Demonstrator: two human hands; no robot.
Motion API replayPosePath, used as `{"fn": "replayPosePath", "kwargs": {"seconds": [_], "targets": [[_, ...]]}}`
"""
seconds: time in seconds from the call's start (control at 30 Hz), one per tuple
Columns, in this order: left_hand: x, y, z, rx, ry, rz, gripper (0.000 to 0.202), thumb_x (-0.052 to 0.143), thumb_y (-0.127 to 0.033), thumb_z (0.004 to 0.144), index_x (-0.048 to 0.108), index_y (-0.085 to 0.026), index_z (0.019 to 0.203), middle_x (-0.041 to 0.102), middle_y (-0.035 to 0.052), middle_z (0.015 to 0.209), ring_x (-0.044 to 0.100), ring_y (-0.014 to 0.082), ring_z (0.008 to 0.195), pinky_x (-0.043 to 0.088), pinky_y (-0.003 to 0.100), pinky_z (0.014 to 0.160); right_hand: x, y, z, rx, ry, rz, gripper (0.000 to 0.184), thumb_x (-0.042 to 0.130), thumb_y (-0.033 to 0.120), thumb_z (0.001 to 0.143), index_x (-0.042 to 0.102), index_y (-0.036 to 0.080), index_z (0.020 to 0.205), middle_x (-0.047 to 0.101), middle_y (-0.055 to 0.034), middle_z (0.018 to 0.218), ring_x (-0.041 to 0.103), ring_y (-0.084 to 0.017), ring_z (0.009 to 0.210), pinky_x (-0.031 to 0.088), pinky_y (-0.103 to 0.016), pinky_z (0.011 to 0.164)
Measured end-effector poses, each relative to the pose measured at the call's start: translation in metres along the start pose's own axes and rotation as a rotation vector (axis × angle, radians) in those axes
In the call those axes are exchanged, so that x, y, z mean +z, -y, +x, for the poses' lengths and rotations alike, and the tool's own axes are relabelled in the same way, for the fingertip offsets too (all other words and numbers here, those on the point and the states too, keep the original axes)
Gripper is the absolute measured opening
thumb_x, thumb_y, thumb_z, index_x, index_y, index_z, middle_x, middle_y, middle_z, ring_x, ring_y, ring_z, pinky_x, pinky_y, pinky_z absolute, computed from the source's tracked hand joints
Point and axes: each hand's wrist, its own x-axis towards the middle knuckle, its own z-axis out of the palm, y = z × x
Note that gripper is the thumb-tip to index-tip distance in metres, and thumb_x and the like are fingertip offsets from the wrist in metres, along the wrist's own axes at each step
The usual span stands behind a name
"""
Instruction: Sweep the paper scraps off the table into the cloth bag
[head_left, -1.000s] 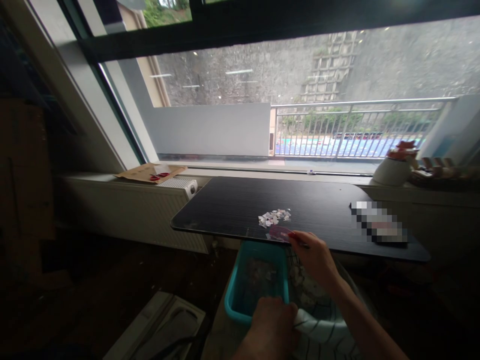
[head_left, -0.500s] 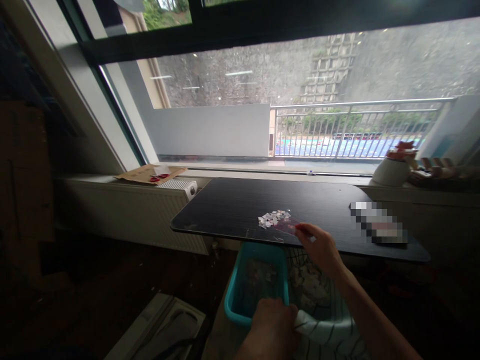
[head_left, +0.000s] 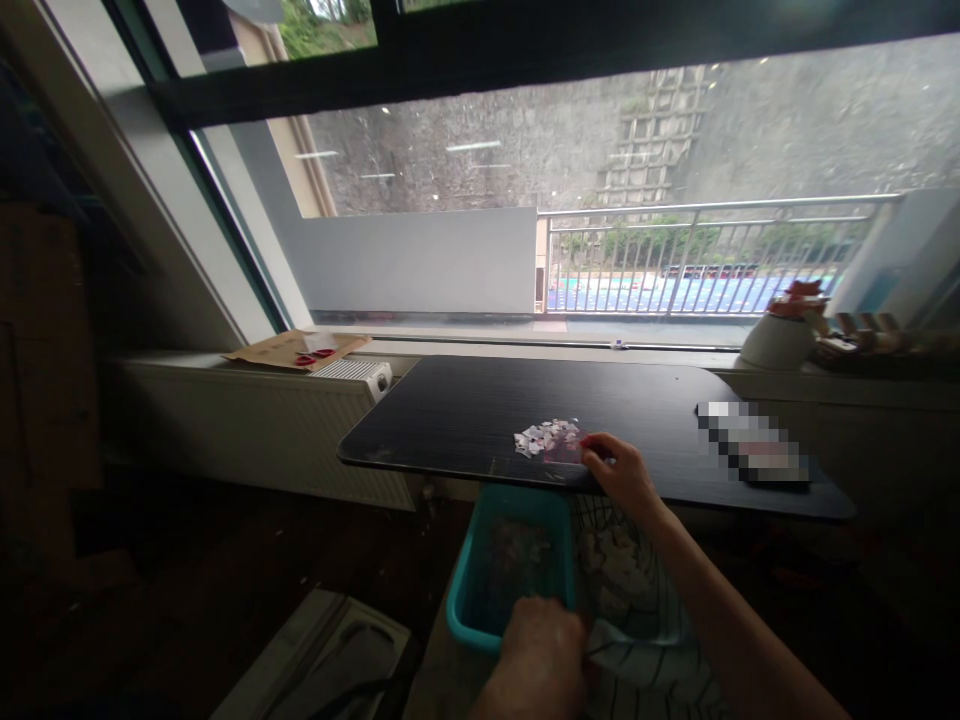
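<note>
My right hand [head_left: 619, 468] is closed in a pinch on a thin, see-through pinkish plastic piece [head_left: 562, 450] with a red part at the fingertips. It hovers at the near edge of the dark table [head_left: 465, 400], against a small heap of pale paper scraps [head_left: 541, 434]. Lower down, my left hand [head_left: 541, 635] is a fist at the edge of a striped cloth bag [head_left: 645, 650], beside a teal basin [head_left: 461, 600]. Its fingertips are hidden. Crumpled pale pieces [head_left: 615, 565] lie inside the bag, and dim scraps [head_left: 517, 550] lie in the basin.
On the table's right lies a pixelated dark flat object [head_left: 757, 445]. Red-handled scissors [head_left: 315, 356] rest on brown paper [head_left: 262, 350] atop the sill, above a radiator [head_left: 285, 430]. A white pot [head_left: 776, 342] stands at the right. Low on the left is a pale box-like object [head_left: 330, 640].
My right hand has moved slightly left with the pinkish plastic piece, which now sits closer against the paper scraps. My left hand stays by the bag and basin.
</note>
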Motion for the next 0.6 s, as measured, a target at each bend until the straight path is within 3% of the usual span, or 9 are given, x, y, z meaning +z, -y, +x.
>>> {"fn": "replayPosePath", "kwargs": {"seconds": [0.3, 0.47, 0.6], "targets": [[0.010, 0.005, 0.003, 0.018, -0.036, -0.015, 0.031, 0.056, -0.032, 0.075, 0.071, -0.014, 0.096, 0.069, 0.0173, 0.090, 0.064, 0.0336, 0.086, 0.050, 0.042, 0.076, 0.004, -0.003, 0.002, -0.013, 0.042, 0.060, 0.021, 0.055, 0.029, 0.075, 0.069, 0.017, 0.085, 0.070, -0.0049, 0.079, 0.062, -0.017, 0.070, 0.050, -0.029, 0.068], [0.002, 0.002, 0.006, 0.019, 0.052, 0.002, 0.033, 0.057, -0.031, 0.076, 0.070, -0.012, 0.100, 0.068, 0.0192, 0.091, 0.064, 0.0353, 0.087, 0.050, 0.044, 0.076, 0.009, -0.007, 0.004, -0.050, 0.096, 0.025, 0.027, 0.058, 0.037, 0.077, 0.072, 0.019, 0.091, 0.070, -0.0062, 0.083, 0.061, -0.017, 0.067, 0.049, -0.030, 0.065], [0.001, 0.001, 0.006, 0.007, 0.072, 0.013, 0.032, 0.056, -0.029, 0.077, 0.070, -0.011, 0.100, 0.068, 0.0195, 0.091, 0.064, 0.0354, 0.087, 0.050, 0.044, 0.076, 0.011, -0.010, 0.003, -0.026, 0.056, -0.067, 0.029, 0.056, 0.039, 0.080, 0.072, 0.019, 0.094, 0.070, -0.0068, 0.083, 0.060, -0.018, 0.065, 0.048, -0.030, 0.064]]}}
